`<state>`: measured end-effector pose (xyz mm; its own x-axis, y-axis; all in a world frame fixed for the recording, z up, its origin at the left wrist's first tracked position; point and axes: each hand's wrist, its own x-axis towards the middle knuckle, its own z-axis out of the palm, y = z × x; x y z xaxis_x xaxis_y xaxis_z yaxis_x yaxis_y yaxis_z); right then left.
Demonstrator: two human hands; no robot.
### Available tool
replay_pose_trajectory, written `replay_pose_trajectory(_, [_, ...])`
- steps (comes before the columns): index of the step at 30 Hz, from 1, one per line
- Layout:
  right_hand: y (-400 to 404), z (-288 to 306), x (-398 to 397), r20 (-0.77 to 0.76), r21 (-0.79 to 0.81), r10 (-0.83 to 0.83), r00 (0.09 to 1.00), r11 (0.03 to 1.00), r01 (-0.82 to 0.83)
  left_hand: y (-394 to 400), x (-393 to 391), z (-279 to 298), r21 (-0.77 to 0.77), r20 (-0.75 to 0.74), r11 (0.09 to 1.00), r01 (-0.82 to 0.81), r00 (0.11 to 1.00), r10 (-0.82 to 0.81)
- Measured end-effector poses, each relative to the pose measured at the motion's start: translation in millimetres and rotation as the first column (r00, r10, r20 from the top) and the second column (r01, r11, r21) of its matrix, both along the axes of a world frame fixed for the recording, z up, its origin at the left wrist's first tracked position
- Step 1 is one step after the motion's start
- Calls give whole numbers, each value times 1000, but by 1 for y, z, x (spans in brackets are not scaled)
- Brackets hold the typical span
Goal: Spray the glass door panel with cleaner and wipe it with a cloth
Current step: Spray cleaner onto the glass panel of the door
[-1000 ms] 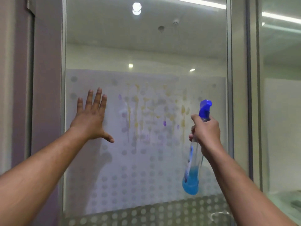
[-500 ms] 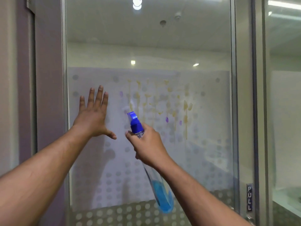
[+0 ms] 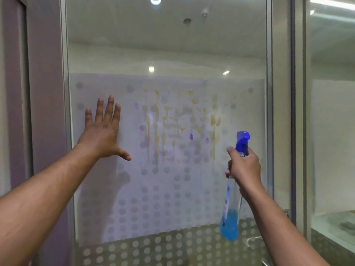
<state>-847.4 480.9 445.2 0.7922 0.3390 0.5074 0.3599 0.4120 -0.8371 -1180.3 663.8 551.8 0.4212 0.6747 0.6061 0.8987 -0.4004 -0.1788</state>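
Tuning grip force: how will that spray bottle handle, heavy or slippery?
The spray bottle is probably light: blue liquid fills only its bottom. Clear smooth plastic may be slippery if wet. The right hand grips its neck, so the body likely swings.

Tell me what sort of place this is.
Probably an office or commercial building: a metal-framed glass door panel with a frosted dot film, recessed ceiling lights and a ceiling sprinkler beyond it.

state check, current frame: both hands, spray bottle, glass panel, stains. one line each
left hand: open, fingers spread, flat against the glass
right hand: grip closed round the bottle neck
spray bottle: upright, nozzle towards the glass, a little blue liquid at the bottom
glass door panel: dirty, not yet wiped
stains: yellow drips and purple spots, streaked downward
cloth: not in view
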Motion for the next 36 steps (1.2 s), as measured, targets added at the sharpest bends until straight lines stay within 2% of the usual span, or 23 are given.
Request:
replay_pose_trajectory(2, [4, -7, -9, 52, -33, 18, 998, 999, -16, 0, 0, 0, 0, -1, 1000, -1, 1000, 1])
replay_pose_trajectory(5, [16, -11, -50, 230, -85, 57, 972, 996, -39, -2, -2, 0, -2, -3, 1000, -2, 1000, 2])
replay_pose_trajectory(8, [30, -15, -101, 371, -192, 192, 908, 973, -127, -4, -2, 1, -9, -2, 1000, -1, 1000, 1])
replay_pose_trajectory(12, [45, -33, -150, 433, -390, 353, 830, 903, -181, -7, -2, 0, -13, 1, 1000, -7, 1000, 7])
replay_pose_trajectory(14, [47, -45, -150, 405, -409, 363, 839, 893, -188, -7, -2, 0, -14, 0, 1000, -7, 1000, 7])
replay_pose_trajectory(16, [43, -53, -134, 354, -359, 313, 882, 916, -181, -6, -2, 0, -16, 1, 1000, 0, 1000, 0])
replay_pose_trajectory(19, [32, -60, -89, 215, -214, 184, 959, 967, -138, -4, -3, 0, -15, 5, 1000, 12, 1000, -12])
replay_pose_trajectory(22, [15, -64, -41, 63, -92, 11, 998, 996, -5, -2, -3, -1, -16, 13, 1000, 26, 1000, -26])
replay_pose_trajectory(24, [6, -69, -19, -7, -73, -48, 999, 996, 48, -1, -3, -1, -17, 15, 999, 31, 999, -30])
replay_pose_trajectory(26, [4, -75, -11, -24, -107, -40, 999, 994, 38, 0, -2, -1, -20, 16, 999, 32, 999, -32])
replay_pose_trajectory(28, [7, -82, -21, 25, -146, 3, 1000, 989, 1, 0, -3, -1, -22, 18, 999, 31, 999, -31])
replay_pose_trajectory(30, [13, -89, -47, 145, -203, 66, 987, 978, -36, -3, -7, -1, -21, 20, 999, 25, 1000, -24])
replay_pose_trajectory(33, [24, -96, -98, 348, -289, 201, 916, 952, -99, -5, -8, 1, -17, 16, 1000, 21, 1000, -21])
replay_pose_trajectory(36, [32, -105, -127, 428, -391, 294, 854, 913, -118, -6, -3, -1, -14, 8, 1000, 18, 1000, -18])
